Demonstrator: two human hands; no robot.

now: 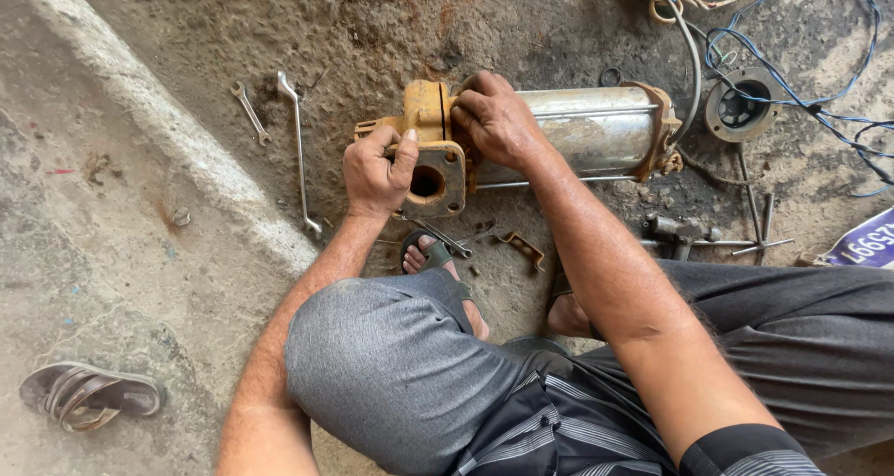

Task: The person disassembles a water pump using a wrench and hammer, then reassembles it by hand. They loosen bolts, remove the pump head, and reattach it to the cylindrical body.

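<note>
A pump lies on its side on the concrete floor: a steel cylinder body (596,131) with a rusty yellow cast end housing (430,113) at its left. My left hand (374,170) grips the left edge of the yellow housing's flange, beside its round port (426,183). My right hand (498,117) is clamped over the top of the joint between housing and cylinder. I squat over it, both knees in view.
Two spanners (300,150) (250,113) lie left of the pump. More spanners and a bracket (523,249) sit by my feet. A round pump part (740,111), blue wires (819,103), long bolts (754,220) lie right. A sandal (88,394) at lower left.
</note>
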